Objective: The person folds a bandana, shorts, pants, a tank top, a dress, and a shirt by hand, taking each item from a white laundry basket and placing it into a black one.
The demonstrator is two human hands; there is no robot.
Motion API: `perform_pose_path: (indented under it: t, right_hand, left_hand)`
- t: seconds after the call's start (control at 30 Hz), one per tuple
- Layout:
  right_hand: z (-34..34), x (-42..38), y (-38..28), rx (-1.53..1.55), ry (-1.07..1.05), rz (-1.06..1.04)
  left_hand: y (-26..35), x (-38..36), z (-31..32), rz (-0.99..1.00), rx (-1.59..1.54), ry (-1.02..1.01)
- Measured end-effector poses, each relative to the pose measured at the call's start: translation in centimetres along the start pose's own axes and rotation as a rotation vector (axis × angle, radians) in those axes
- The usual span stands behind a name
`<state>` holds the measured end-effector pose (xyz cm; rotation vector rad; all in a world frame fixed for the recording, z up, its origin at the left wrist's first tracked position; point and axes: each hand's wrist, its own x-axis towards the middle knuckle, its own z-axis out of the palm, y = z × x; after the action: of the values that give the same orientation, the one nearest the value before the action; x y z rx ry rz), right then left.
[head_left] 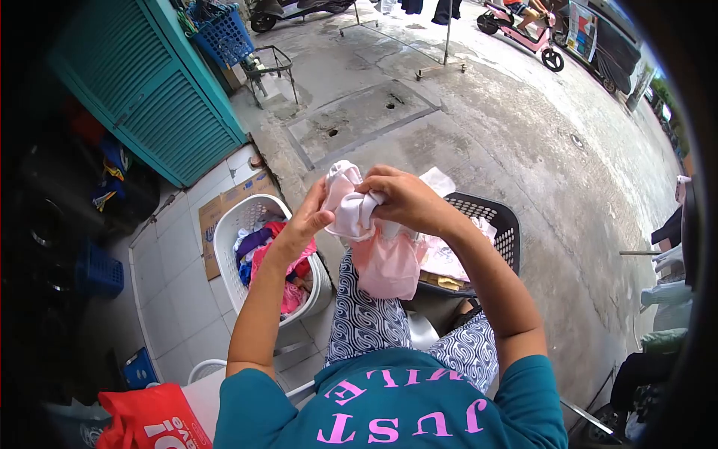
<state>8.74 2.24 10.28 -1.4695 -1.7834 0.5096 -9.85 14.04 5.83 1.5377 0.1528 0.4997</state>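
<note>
Above my knees I hold a pale pink and white garment (345,196), bunched up between both hands. My left hand (308,217) grips its left side, thumb across the front. With fingers curled into the white edge, my right hand (404,196) pinches it from the other side. A peach-pink cloth part (389,266) hangs below the hands onto my patterned trousers (366,318). By my left knee stands a white laundry basket (228,243) with pink, purple and red clothes (258,247). A dark basket (511,232) at my right knee holds pale pink and yellow clothes (449,258).
Teal louvred doors (149,82) stand at the left, near a blue basket (224,34) and a metal stand (278,63). Flattened cardboard (212,232) lies beside the white basket. A wheeled clothes rack (447,45) and a pink scooter (520,34) with a rider are farther off.
</note>
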Motion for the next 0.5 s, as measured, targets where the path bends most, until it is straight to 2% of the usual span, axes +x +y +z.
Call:
perform_pose_path:
  t: [0.03,0.07,0.1,0.17,0.2,0.27,0.3,0.33,0.37,0.4,0.43,0.47,0.5]
  right_hand:
    - [-0.5,0.1,-0.5,0.023,0.008,0.016]
    - [-1.2,0.1,-0.8,0.044,0.018,0.033]
    - [-1.9,0.0,-0.9,0.019,0.037,0.024]
    - [-3.7,0.1,-0.4,0.436,0.135,0.110]
    - [-4.9,0.0,-0.2,0.491,0.216,0.110]
    - [-6.6,0.2,1.2,0.542,0.425,0.123]
    - [-7.3,0.4,1.9,0.528,0.437,0.097]
    - [-7.8,0.6,2.2,0.513,0.535,0.117]
    - [-8.4,0.6,2.7,0.502,0.634,0.140]
    - [-9.1,0.6,2.4,0.497,0.647,0.123]
    - [-9.7,0.7,2.2,0.326,0.734,0.100]
    - [-10.3,0.7,2.1,0.155,0.815,0.080]
    - [-11.1,0.8,1.7,-0.187,0.842,-0.076]
  left_hand:
    - [1.4,1.1,1.9,-0.045,0.045,0.034]
    - [1.5,2.1,2.0,-0.021,0.051,0.016]
    - [1.3,3.2,1.9,-0.057,0.049,0.084]
    - [2.3,5.5,1.8,-0.059,0.063,0.211]
    - [2.9,6.3,1.2,-0.031,0.071,0.196]
    - [4.3,7.8,0.0,-0.053,0.078,0.166]
    - [5.6,8.2,0.1,-0.055,0.090,0.206]
    - [6.6,8.9,-0.1,-0.031,0.102,0.197]
    - [7.5,9.6,-0.4,-0.042,0.193,0.234]
    - [8.2,10.4,-0.6,-0.057,0.283,0.272]
    - [8.2,11.3,-0.7,0.074,0.383,0.301]
    - [8.5,12.1,-1.0,0.085,0.390,0.296]
    - [9.3,12.7,-1.2,0.157,0.636,0.377]
